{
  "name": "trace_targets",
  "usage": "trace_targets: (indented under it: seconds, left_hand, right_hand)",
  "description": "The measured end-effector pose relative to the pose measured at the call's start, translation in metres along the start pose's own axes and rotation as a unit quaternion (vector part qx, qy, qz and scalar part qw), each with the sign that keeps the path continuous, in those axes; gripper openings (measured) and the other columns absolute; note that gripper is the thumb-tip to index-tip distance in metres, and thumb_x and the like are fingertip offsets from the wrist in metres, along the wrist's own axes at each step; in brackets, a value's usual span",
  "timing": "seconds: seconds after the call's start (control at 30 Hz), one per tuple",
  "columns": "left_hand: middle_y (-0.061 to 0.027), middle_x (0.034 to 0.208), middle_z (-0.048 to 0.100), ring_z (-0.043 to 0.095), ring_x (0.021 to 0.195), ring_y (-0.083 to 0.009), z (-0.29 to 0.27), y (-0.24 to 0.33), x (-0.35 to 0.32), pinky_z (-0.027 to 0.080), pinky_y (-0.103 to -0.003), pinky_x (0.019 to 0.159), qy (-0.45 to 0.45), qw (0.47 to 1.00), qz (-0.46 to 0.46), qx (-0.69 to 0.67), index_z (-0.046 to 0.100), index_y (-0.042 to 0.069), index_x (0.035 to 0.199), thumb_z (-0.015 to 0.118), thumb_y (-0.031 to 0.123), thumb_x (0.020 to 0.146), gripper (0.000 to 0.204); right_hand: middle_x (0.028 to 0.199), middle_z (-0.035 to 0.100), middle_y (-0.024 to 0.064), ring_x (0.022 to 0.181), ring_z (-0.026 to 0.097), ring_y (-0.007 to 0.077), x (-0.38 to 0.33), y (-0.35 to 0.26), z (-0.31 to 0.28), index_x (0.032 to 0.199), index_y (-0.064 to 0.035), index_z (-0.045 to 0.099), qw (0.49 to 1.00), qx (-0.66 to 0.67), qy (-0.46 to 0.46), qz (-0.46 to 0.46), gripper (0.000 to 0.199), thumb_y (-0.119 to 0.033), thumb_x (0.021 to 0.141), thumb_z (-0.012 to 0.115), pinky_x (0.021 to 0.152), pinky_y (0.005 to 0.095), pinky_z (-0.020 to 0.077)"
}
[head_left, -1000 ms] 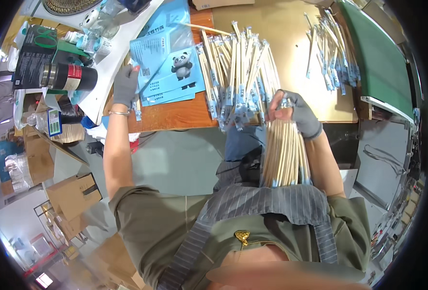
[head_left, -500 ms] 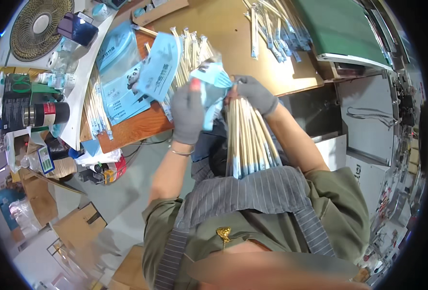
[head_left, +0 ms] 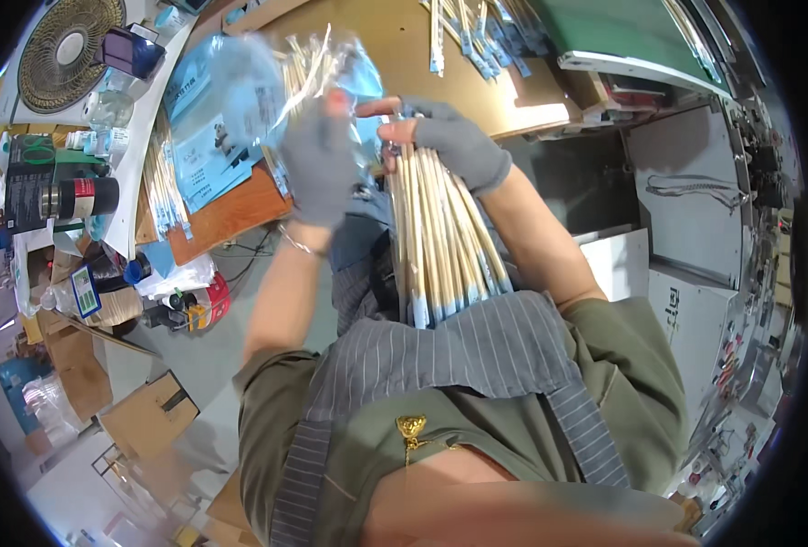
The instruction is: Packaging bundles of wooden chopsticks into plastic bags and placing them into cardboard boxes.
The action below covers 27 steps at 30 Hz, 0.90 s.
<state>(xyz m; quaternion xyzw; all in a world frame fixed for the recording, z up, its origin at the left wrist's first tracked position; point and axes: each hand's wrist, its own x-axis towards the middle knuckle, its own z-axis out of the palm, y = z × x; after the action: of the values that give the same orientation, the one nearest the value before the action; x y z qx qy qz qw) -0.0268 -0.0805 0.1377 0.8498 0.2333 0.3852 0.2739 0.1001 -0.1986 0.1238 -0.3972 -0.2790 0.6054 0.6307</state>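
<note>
While the person bends over the table [head_left: 404,55], the right hand [head_left: 454,141] in its grey knit glove is clamped round the top of a thick bundle of chopsticks [head_left: 440,242], pale wooden sticks each sheathed in thin clear wrap with a blue end, which hangs down from that hand to the striped apron [head_left: 477,351]. Just left of the bundle, the left hand [head_left: 317,164], gloved the same, is closed on a clear plastic bag [head_left: 313,68] with blue print, blurred and raised above the bundle's top. I judge the bundle light but awkward: each stick is stiff and slim, and the glossy sleeves look slippery, so single sticks could slide out unless it is squeezed near the top, where the hand has it, or supported under the blue ends. The bag looks limp, crinkly and almost weightless, best pinched at its mouth. Left of the bundle, blue printed sheets [head_left: 208,137] lie on the wooden table edge, and farther left stand a dark tin [head_left: 80,196] and a round fan [head_left: 66,50]. Beyond the bundle, more wrapped sticks [head_left: 463,32] lie loose on the table.
</note>
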Motion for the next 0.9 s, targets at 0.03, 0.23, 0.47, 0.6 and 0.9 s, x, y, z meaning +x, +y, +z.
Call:
trace_targets:
  seconds: [0.03, 0.23, 0.47, 0.6, 0.9]
  left_hand:
    - [-0.0153, 0.064, 0.058, 0.059, 0.058, -0.0299, -0.006, 0.0, 0.004, 0.045, -0.034, 0.054, 0.002, 0.989, -0.151, -0.003, 0.066, 0.007, 0.102, 0.059, 0.017, 0.085, 0.021]
    - [-0.0118, 0.063, 0.055, 0.052, 0.052, -0.0209, 0.006, 0.056, -0.025, 0.041, -0.03, 0.053, -0.091, 0.985, 0.143, -0.028, 0.067, 0.006, 0.104, 0.057, 0.016, 0.087, 0.023]
    - [-0.0122, 0.07, 0.059, 0.056, 0.057, -0.0244, 0.025, 0.054, -0.077, 0.043, -0.032, 0.056, 0.039, 0.992, 0.066, -0.101, 0.064, 0.004, 0.114, 0.052, 0.016, 0.089, 0.031]
    - [-0.01, 0.067, 0.058, 0.054, 0.054, -0.0242, 0.03, 0.059, -0.094, 0.04, -0.032, 0.053, 0.041, 0.982, 0.15, -0.107, 0.064, 0.0, 0.112, 0.058, 0.009, 0.082, 0.032]
    - [-0.0061, 0.064, 0.056, 0.053, 0.052, -0.0227, 0.035, 0.063, -0.073, 0.04, -0.034, 0.046, -0.143, 0.943, 0.292, -0.073, 0.061, 0.002, 0.114, 0.068, 0.009, 0.072, 0.043]
  right_hand:
    - [0.076, 0.061, 0.011, 0.07, 0.06, 0.0173, -0.004, -0.001, 0.004, 0.124, 0.0049, 0.049, 1.0, 0.002, -0.001, 0.001, 0.049, -0.017, 0.081, 0.059, 0.071, 0.0301, 0.0497]
    - [0.085, 0.061, 0.0072, 0.079, 0.06, 0.014, 0.009, 0.031, -0.029, 0.115, -0.0013, 0.056, 0.962, -0.135, -0.04, -0.233, 0.039, -0.02, 0.082, 0.063, 0.068, 0.0276, 0.0484]
    - [0.101, 0.062, 0.0166, 0.09, 0.06, 0.033, -0.05, 0.022, -0.009, 0.11, -0.0048, 0.06, 0.958, -0.149, 0.069, -0.235, 0.035, -0.022, 0.08, 0.066, 0.077, 0.036, 0.0472]
    - [0.102, 0.06, 0.016, 0.089, 0.059, 0.0234, -0.095, 0.028, -0.011, 0.108, -0.0011, 0.056, 0.94, -0.265, 0.171, -0.13, 0.036, -0.024, 0.082, 0.064, 0.073, 0.033, 0.0447]
    - [0.117, 0.053, 0.0155, 0.102, 0.053, 0.0211, -0.141, 0.029, 0.003, 0.12, 0.0021, 0.046, 0.897, -0.377, 0.222, -0.058, 0.045, -0.028, 0.088, 0.058, 0.086, 0.0329, 0.042]
